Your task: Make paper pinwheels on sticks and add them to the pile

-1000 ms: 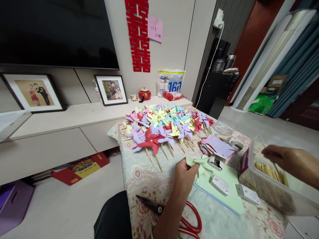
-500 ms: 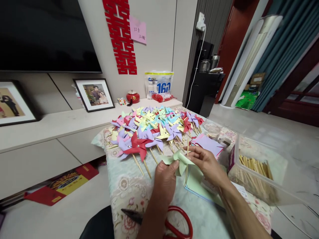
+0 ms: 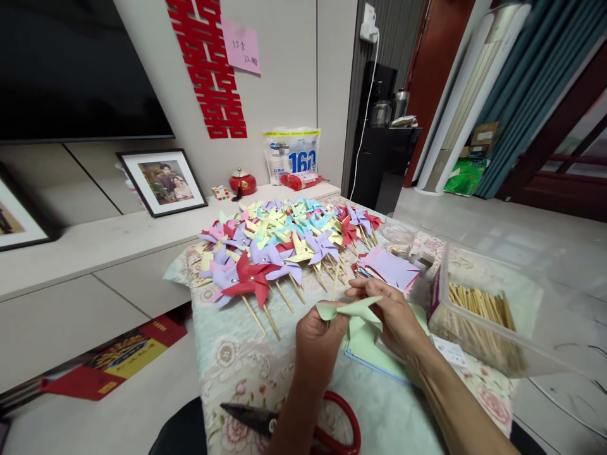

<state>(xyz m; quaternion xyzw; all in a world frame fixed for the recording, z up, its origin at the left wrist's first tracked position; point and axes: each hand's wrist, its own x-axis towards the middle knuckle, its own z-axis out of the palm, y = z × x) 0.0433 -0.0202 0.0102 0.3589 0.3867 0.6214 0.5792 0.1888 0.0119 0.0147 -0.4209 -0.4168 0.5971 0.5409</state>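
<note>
A pale green paper pinwheel [image 3: 358, 308] is pinched in my left hand [image 3: 318, 341], with the thumb near its middle. A thin wooden stick [image 3: 336, 281] rises just behind the paper; its lower end is hidden. My right hand [image 3: 396, 316] is at the pinwheel's right side, fingers loosely stretched and partly apart behind a blade; the thumb is partly covered. Below the hands lies a stack of green and blue paper sheets [image 3: 374, 354]. Red-handled scissors [image 3: 348, 417] rest under my left forearm, dark blades pointing left.
Many finished pinwheels [image 3: 275, 253] in several colours cover the table's far side. Purple and red paper squares [image 3: 391, 268] lie to the right, near a clear plastic box [image 3: 493, 344] of wooden sticks. A small clear container [image 3: 398, 237] stands behind them.
The green pinwheel has turned, and one blade now points right. The stick beside my right fingers no longer shows there; one now shows farther left, behind the paper. The view has shifted slightly.
</note>
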